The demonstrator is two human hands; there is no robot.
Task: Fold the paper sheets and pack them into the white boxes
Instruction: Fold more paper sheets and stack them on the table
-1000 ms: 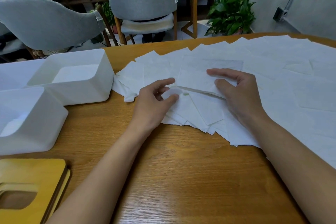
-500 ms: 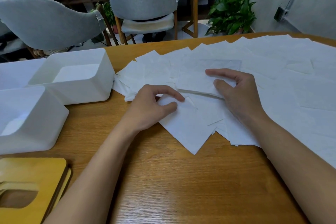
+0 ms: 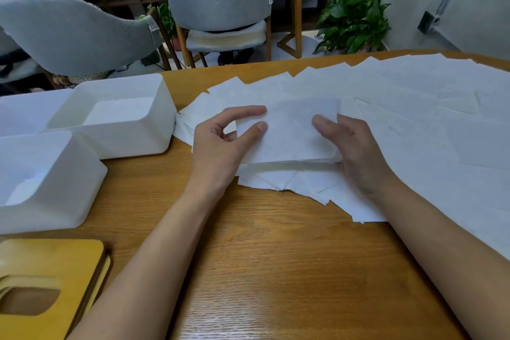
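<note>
Thin white folded sheet [image 3: 289,132], slightly creased; left hand [image 3: 218,143] pinches one edge, right hand [image 3: 356,152] grips other

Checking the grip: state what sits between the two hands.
A folded stack of paper sheets, its left edge pinched by the left hand, its right edge held by the right hand. The head view shows it.

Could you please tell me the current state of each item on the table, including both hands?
Folded stack: held at both ends, apparently raised just above the loose sheets.
Left hand: pinches the stack's left edge.
Right hand: grips its right end.
Loose sheets: unfolded, spread overlapping on the table.
Far white box: open, lidless.
Near white box: open, lidless.
Yellow lid: lying flat, off the boxes.
</note>
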